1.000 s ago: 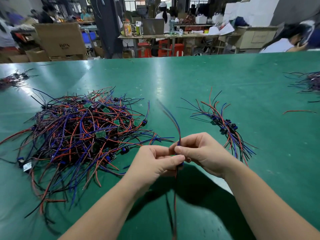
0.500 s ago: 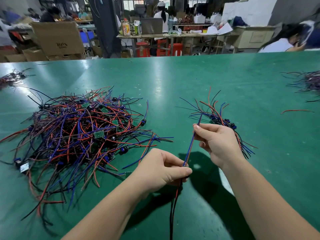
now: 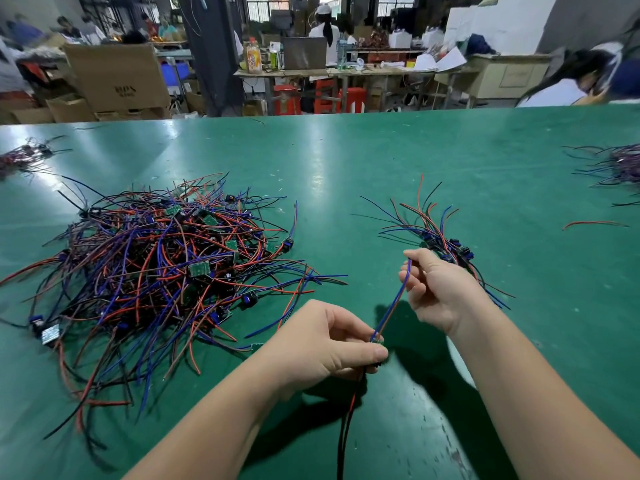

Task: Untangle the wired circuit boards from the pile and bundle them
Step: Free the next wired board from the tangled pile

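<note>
Now one wired circuit board point(image 3: 379, 341) is clear of the pile point(image 3: 166, 265) at the left of the bench point(image 3: 346, 161), held over the near edge. The left hand point(image 3: 325, 348) pinches the board, and the right hand point(image 3: 436, 289) pinches its leads point(image 3: 394, 299) taut. Next, probably, lay it aligned on the bundle point(image 3: 446, 244) beyond.
</note>
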Demonstrator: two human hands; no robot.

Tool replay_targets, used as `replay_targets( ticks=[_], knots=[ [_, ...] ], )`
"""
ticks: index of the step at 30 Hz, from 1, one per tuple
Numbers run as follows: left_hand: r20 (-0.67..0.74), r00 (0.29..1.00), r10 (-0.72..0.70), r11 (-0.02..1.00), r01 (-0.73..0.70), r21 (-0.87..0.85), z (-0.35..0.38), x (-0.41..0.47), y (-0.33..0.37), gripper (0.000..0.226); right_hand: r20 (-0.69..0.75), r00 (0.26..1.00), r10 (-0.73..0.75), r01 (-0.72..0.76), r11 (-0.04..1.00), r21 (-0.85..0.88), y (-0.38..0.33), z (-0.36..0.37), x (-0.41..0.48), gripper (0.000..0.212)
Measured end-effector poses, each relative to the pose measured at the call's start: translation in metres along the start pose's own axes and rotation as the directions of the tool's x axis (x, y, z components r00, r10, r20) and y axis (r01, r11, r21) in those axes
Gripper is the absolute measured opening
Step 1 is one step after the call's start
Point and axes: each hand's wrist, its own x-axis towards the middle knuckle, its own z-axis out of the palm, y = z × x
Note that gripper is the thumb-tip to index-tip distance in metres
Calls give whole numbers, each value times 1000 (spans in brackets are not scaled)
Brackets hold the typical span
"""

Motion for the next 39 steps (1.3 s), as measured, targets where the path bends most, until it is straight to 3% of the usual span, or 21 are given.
replay_targets(
  ticks=[4, 8, 10, 12, 15, 17, 19, 23, 26, 28, 30, 32, 34, 35, 37, 39],
  knots=[
    [-22, 999, 26, 1000, -26, -8, -9, -2, 1, 10, 118, 990, 77, -97, 980, 174, -4, -4, -1, 25],
    [-102, 993, 58, 995, -65, -69, -12, -2, 0, 6, 114, 992, -51, 12, 947, 320, -11, -8, 0, 14],
    [-196, 978, 70, 984, -99, -145, -13, 1, 0, 5, 65, 987, -147, 130, 969, 212, -8, -6, -3, 7],
    [-269, 961, 65, 971, -123, -204, -15, 4, 0, 7, 205, 937, -284, 298, 954, -42, 1, -3, -9, 8],
    [-314, 947, 64, 957, -147, -249, -15, 6, 0, 14, 598, 743, -300, 590, 716, -373, 19, 3, -20, 19],
    [-339, 939, 57, 954, -152, -259, -15, 7, 0, 23, 681, 674, -285, 696, 552, -459, 28, 6, -24, 22],
    [-332, 941, 56, 952, -151, -268, -16, 7, 0, 17, 667, 660, -345, 732, 492, -471, 29, 8, -23, 21],
    [-262, 961, 86, 954, -156, -257, -17, 5, 2, 15, 619, 687, -380, 716, 499, -489, 22, 4, -19, 17],
    [-261, 960, 97, 943, -173, -283, -16, 4, 2, 15, 559, 715, -421, 680, 605, -414, 14, 1, -15, 23],
    [-274, 956, 103, 937, -185, -296, -15, 3, 4, 16, 446, 744, -498, 657, 665, -354, 4, -3, -10, 27],
    [-323, 941, 101, 934, -202, -296, -17, 3, 6, 16, 273, 739, -615, 668, 619, -413, -10, -13, -2, 25],
    [-411, 903, 123, 953, -223, -204, -19, 4, 6, 16, 116, 676, -728, 637, 498, -588, -23, -29, 6, 20],
    [-529, 816, 234, 972, -211, 104, -26, 6, 1, 16, 38, 589, -807, 538, 357, -763, -33, -44, 11, 14],
    [-564, 757, 329, 933, -169, 318, -30, 6, -2, 15, 23, 559, -829, 481, 301, -824, -36, -50, 14, 12],
    [-525, 703, 480, 752, -22, 659, -37, 4, -6, 18, 17, 552, -833, 386, 238, -891, -39, -57, 20, 10],
    [-477, 748, 462, 529, 199, 825, -42, 2, -10, 27, 23, 611, -792, 295, 201, -934, -37, -61, 27, 9]
  ],
)
